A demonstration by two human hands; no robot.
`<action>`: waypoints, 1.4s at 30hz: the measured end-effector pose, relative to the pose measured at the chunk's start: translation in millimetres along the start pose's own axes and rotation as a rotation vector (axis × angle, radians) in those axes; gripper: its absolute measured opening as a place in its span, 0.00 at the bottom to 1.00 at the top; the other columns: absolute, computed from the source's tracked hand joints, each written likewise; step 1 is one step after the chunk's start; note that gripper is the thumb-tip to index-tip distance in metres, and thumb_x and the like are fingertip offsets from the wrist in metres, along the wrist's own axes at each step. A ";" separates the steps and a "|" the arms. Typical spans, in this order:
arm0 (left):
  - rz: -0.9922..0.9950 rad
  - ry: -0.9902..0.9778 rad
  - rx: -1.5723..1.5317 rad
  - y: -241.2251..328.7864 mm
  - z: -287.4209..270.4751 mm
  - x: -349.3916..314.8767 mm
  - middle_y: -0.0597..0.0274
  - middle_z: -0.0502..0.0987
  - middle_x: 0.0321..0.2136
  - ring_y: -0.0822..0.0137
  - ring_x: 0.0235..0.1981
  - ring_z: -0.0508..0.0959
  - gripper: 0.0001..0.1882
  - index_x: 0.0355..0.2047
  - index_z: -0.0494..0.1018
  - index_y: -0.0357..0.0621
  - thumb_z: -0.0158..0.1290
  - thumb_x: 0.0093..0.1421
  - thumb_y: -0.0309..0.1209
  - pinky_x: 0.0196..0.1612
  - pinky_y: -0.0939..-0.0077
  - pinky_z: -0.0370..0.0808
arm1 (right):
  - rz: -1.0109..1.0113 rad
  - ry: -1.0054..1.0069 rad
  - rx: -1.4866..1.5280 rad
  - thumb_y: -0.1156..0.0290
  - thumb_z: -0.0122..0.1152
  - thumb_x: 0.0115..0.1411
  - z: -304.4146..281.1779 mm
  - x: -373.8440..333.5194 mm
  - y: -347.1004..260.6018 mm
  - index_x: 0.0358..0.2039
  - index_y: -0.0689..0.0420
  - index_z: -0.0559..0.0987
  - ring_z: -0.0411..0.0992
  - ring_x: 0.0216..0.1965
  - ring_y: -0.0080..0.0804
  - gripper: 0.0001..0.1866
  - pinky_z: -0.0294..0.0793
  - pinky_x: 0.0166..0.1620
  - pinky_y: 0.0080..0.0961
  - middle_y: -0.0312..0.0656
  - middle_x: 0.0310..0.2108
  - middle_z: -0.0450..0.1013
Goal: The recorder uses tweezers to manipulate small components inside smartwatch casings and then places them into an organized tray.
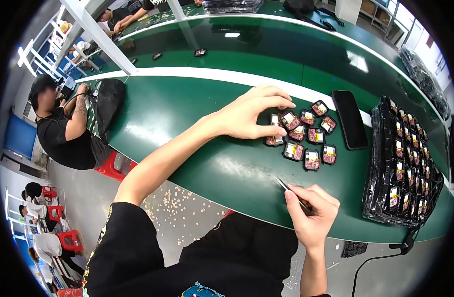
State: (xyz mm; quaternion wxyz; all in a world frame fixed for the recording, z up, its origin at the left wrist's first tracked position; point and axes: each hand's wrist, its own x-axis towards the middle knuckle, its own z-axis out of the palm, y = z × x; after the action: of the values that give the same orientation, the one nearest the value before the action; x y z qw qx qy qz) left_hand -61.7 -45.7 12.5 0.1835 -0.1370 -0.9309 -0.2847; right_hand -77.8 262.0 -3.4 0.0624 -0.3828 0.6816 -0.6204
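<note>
Eleven or so small black housings [315, 135] lie in a loose cluster on the green worktop [207, 168], in front of you and a little to the right, open sides up with red boards and white and yellow parts showing. Your left hand [249, 111] reaches across to the left edge of that cluster, thumb and fingers spread apart, with one housing between them and the thumb over another; you cannot tell from this angle whether the skin touches either piece. Your right hand [313, 213] is nearer your body, pinching a pair of dark tweezers [283, 183] between thumb and fingers, its tips pointing up and left, apart from the housings (their exact gap is too fine to make out).

Just right of the cluster, you have a black phone [349, 121] lying flat. Beyond it, at your far right, a stack of black trays [380, 198] bears rows of similar housings, and a black cable [358, 270] hangs by the table edge below. Across the white rail [212, 74], a few more pieces [201, 52] sit on a green surface. To your left, a co-worker [64, 128] in black sits beside a black bag [110, 104], and small pale bits [170, 210] are scattered on the floor.
</note>
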 end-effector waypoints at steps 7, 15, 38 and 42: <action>-0.542 0.349 0.677 -156.6 -100.2 -45.2 0.49 0.74 0.68 0.47 0.71 0.70 0.34 0.70 0.72 0.43 0.63 0.70 0.49 0.74 0.54 0.67 | -0.011 -0.021 -0.030 0.82 0.77 0.58 1.9 3.9 -8.5 0.40 0.65 0.91 0.68 0.19 0.14 0.08 0.60 0.23 0.18 0.35 0.21 0.77; -0.663 0.354 0.572 -207.5 -121.3 -52.1 0.51 0.82 0.50 0.48 0.55 0.80 0.25 0.63 0.75 0.42 0.64 0.70 0.38 0.60 0.56 0.77 | 0.028 -0.050 -0.061 0.82 0.77 0.58 2.2 0.6 -11.5 0.39 0.66 0.91 0.70 0.20 0.15 0.08 0.62 0.24 0.18 0.36 0.22 0.79; -0.389 0.115 0.207 70.0 -16.3 -126.6 0.58 0.79 0.52 0.55 0.52 0.78 0.27 0.53 0.84 0.44 0.77 0.52 0.31 0.56 0.61 0.76 | 0.039 -0.044 -0.067 0.83 0.77 0.58 5.5 -1.0 -2.2 0.40 0.66 0.91 0.64 0.18 0.11 0.09 0.56 0.22 0.17 0.34 0.22 0.77; -0.334 0.069 0.086 74.4 -14.9 -119.4 0.60 0.83 0.46 0.60 0.41 0.79 0.28 0.54 0.84 0.42 0.77 0.51 0.30 0.50 0.65 0.75 | 0.029 -0.063 -0.054 0.84 0.77 0.57 4.8 2.2 -0.3 0.40 0.66 0.91 0.64 0.18 0.12 0.09 0.56 0.22 0.17 0.34 0.21 0.76</action>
State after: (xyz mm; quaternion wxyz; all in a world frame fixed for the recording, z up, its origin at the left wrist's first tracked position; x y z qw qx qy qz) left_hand 75.9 -12.8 9.6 0.1713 0.0376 -0.9452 -0.2755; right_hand -76.5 256.9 -3.3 0.0826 -0.3939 0.7014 -0.5882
